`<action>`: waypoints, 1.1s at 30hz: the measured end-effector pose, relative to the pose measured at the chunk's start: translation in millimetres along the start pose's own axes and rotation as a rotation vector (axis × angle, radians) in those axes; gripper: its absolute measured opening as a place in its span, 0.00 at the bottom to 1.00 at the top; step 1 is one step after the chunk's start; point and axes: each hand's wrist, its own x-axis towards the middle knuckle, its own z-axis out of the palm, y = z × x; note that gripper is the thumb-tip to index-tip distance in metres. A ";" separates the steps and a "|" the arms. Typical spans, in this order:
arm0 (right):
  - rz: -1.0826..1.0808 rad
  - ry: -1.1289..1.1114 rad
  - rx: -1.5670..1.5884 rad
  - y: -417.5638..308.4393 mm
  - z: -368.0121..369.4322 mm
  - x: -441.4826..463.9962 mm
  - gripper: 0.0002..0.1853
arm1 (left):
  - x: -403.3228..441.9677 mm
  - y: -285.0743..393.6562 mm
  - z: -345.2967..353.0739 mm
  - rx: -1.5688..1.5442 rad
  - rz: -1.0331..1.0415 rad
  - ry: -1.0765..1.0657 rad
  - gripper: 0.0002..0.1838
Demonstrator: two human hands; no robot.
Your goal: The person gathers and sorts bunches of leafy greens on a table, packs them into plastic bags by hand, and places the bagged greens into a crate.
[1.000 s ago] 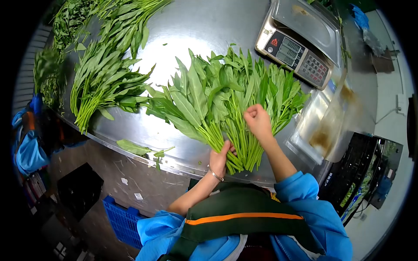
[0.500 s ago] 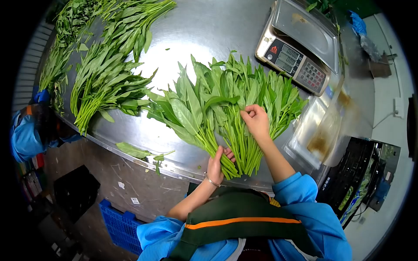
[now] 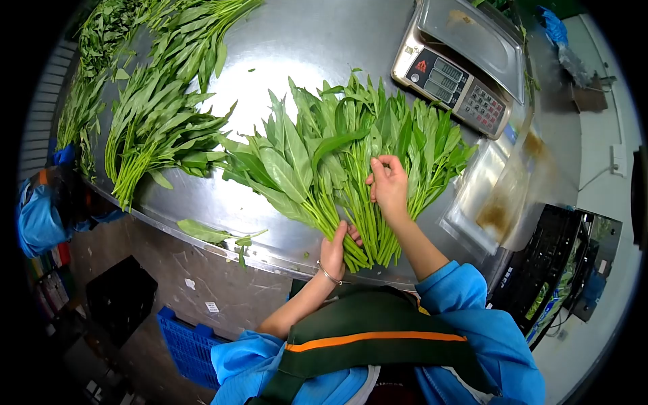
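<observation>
A large spread of water spinach (image 3: 290,172), green leaves pointing away and stems toward me, lies on the metal table in front of me. My left hand (image 3: 333,252) is wrapped round the cut stems at the left part of this spread, near the table's front edge. Over the middle of the same greens, my right hand (image 3: 391,189) has its thumb and fingers pinched together at the stems and leaves. What sits between those fingertips is too small to make out.
A digital scale (image 3: 449,84) stands at the back right, with clear plastic bags (image 3: 480,196) in front of it. More bunches of greens (image 3: 158,128) lie to the left. Loose leaves (image 3: 202,231) rest by the front edge (image 3: 270,260). A blue-sleeved person (image 3: 42,216) is at far left.
My right hand has shifted slightly left over the greens, its fingers now curled more to the side. The left hand keeps its hold on the stems. The whole view has moved a little.
</observation>
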 end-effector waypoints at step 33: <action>-0.644 -0.030 -0.141 -146.9 -26.6 23.7 0.34 | 0.8 -10.5 -7.1 0.243 0.189 0.006 0.11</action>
